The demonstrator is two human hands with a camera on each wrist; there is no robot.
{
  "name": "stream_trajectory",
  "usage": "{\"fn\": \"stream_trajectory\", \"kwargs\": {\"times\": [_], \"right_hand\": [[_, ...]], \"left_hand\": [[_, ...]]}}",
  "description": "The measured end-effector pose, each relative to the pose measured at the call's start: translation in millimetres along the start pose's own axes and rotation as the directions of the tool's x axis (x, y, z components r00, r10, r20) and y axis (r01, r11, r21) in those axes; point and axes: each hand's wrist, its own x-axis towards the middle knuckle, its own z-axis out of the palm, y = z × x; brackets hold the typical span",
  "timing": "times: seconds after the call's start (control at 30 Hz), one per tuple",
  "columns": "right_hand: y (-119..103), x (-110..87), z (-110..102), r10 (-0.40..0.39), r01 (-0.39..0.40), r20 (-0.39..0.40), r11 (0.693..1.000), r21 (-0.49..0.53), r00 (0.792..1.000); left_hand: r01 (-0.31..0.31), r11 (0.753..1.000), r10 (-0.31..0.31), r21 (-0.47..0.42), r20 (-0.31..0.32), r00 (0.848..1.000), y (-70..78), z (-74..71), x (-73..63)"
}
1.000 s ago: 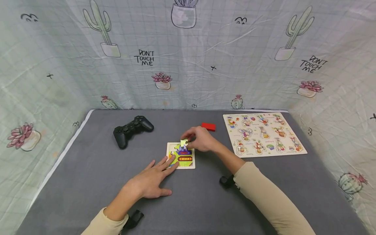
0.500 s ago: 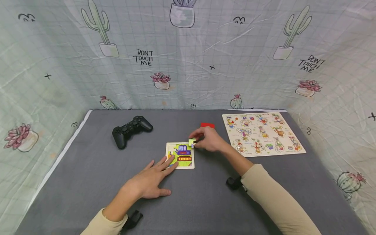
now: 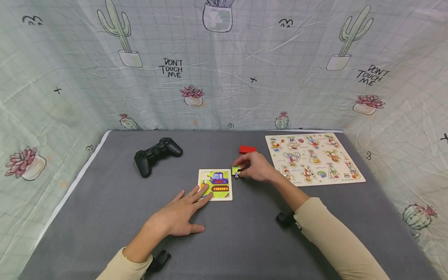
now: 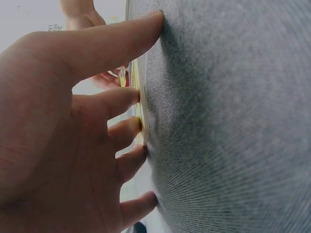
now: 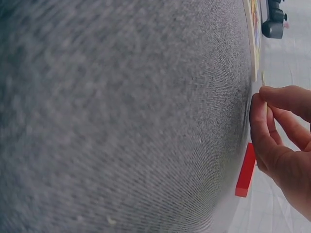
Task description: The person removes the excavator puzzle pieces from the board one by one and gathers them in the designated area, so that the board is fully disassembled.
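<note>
1. At the centre of my clock, on the grey table (image 3: 231, 249), I have a small square puzzle (image 3: 219, 181) picturing a purple tracked vehicle on yellow-green; 12 o'clock faces the printed curtain (image 3: 227, 97).
2. At 2 o'clock, just beside the puzzle's upper right corner, I see the yellow-green piece (image 3: 236, 170), pinched between the thumb and fingers of the right hand (image 3: 257, 167). I cannot tell whether it touches the puzzle.
3. Between 7 and 8 o'clock, I find the left hand (image 3: 182, 216) with fingers straight and spread, gripping nothing, some fingertips (image 4: 132, 95) resting on the puzzle's edge, its thumb stretched toward 6 o'clock.
4. Between 1 and 2 o'clock, just past the right hand, I make out a red block (image 3: 247, 149).
5. At 10 o'clock, well apart from the hands, I have a black game controller (image 3: 157, 154).
6. Between 2 and 3 o'clock, I see a larger pale board (image 3: 308, 157) covered in cartoon figures, lying flat.
</note>
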Motion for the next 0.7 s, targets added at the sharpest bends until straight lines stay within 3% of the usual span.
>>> {"fn": "stream_trajectory", "kwargs": {"times": [0.7], "right_hand": [[-9.5, 1.4, 1.0, 0.070, -0.069, 0.000, 0.990, -0.124, 0.998]], "left_hand": [[-0.015, 1.000, 0.015, -0.004, 0.009, 1.000, -3.6, -2.5, -0.7]]}}
